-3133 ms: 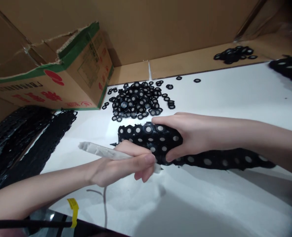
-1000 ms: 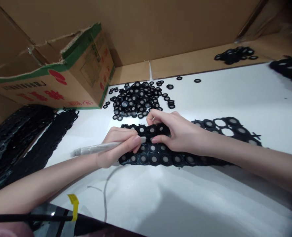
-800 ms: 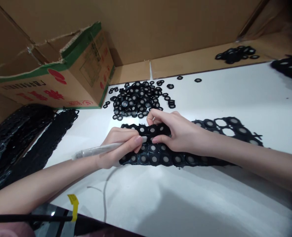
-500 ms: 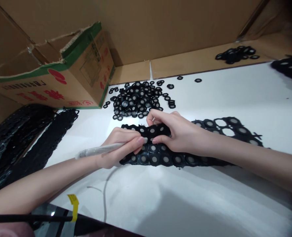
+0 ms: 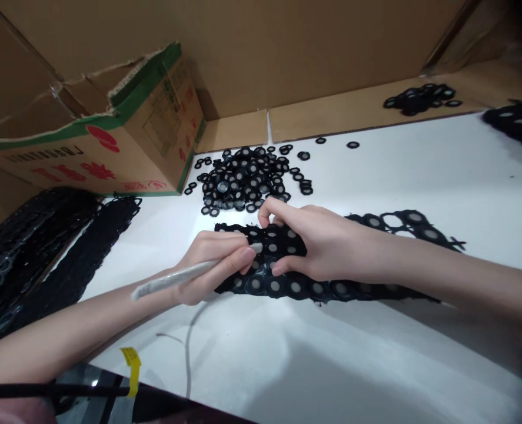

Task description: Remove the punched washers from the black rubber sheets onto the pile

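My left hand point(image 5: 214, 265) is closed in a pinch around a pale, pen-like tool point(image 5: 172, 279), whose tip rests on a black rubber-like sheet of round pieces point(image 5: 296, 287). The sheet lies on the white table, its pieces showing grey centres, with a few open holes toward the right. My right hand point(image 5: 313, 238) grips the sheet just right of the tip, index finger curled at the far edge and thumb pressed on the near rows. Its other fingers are mostly hidden. Beyond both hands sits a heap of loose black rings with grey centres point(image 5: 243, 176).
A torn cardboard box point(image 5: 155, 129) stands at the back left. Dark stacked sheets point(image 5: 66, 259) lie in front of it. A smaller ring pile point(image 5: 422, 98) and another black sheet point(image 5: 516, 122) are at the far right. A thin grey cable point(image 5: 187, 353) crosses the near table.
My right thumb has slid slightly nearer to me on the sheet, uncovering more pieces between finger and thumb. The tool's rear end has dipped lower, and my left hand has shifted slightly left.
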The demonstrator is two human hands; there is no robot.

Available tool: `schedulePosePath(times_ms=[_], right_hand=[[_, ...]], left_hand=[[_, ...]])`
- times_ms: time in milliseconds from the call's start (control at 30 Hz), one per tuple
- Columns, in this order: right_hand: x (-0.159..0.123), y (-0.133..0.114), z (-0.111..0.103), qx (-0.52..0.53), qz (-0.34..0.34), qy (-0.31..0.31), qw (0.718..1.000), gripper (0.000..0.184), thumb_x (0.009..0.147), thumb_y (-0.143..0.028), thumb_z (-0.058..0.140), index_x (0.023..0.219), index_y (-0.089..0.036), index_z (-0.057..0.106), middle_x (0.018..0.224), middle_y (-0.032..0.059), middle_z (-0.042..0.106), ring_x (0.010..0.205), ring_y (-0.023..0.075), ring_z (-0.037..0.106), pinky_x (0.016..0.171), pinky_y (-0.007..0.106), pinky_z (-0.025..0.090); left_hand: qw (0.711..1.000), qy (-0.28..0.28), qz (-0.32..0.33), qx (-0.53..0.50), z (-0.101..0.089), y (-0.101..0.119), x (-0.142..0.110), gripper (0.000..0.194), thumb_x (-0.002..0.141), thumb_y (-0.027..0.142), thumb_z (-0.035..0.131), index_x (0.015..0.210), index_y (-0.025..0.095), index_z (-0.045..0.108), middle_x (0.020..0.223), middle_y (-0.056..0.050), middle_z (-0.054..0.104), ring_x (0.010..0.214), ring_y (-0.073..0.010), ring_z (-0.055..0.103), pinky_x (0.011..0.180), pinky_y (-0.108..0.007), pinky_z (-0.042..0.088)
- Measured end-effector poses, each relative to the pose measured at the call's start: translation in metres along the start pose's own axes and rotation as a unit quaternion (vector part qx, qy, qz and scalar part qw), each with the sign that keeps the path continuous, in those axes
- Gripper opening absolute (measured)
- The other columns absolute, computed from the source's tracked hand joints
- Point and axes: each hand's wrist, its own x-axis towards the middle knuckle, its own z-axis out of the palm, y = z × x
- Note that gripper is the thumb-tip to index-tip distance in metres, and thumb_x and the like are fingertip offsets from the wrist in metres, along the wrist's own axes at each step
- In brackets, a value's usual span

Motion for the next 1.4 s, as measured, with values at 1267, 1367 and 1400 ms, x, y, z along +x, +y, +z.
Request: schedulePosePath(times_ms=[1267, 1367, 1400], right_hand=[[0.0007, 0.0038, 0.0014, 0.066, -0.019, 0.006, 0.998, 0.047, 0.066, -0.031, 0.074, 0.102, -0.027, 0.044, 0.081, -0.0026, 0.060, 0.072, 0.0193, 0.057, 0.058, 0.028, 0.041], [-0.0013, 0.0038, 0.0015, 0.075, -0.045, -0.010, 0.996, 0.040, 0.070, -0.030, 0.070, 0.100, -0.026, 0.043, 0.082, -0.0017, 0.061, 0.072, 0.0190, 0.058, 0.059, 0.029, 0.042], [-0.0021, 0.0035, 0.0012, 0.077, -0.051, -0.017, 0.996, 0.039, 0.071, -0.030, 0.069, 0.100, -0.026, 0.043, 0.081, -0.0017, 0.061, 0.071, 0.0190, 0.059, 0.059, 0.029, 0.042]], left_hand=[[0.991, -0.065, -0.057, -0.099, -0.0004, 0.0082, -0.0047, 0.039, 0.097, 0.020, 0.037, 0.061, 0.016, 0.050, 0.057, 0.000, 0.048, 0.053, -0.0103, 0.043, 0.054, -0.024, 0.036], [0.993, -0.066, -0.045, -0.091, 0.0012, 0.0086, -0.0041, 0.037, 0.096, 0.018, 0.037, 0.062, 0.016, 0.050, 0.059, 0.001, 0.049, 0.053, -0.0094, 0.043, 0.056, -0.023, 0.038], [0.993, -0.063, -0.041, -0.089, 0.0016, 0.0082, -0.0043, 0.036, 0.097, 0.018, 0.038, 0.063, 0.015, 0.050, 0.060, 0.001, 0.050, 0.053, -0.0089, 0.043, 0.057, -0.022, 0.038]])
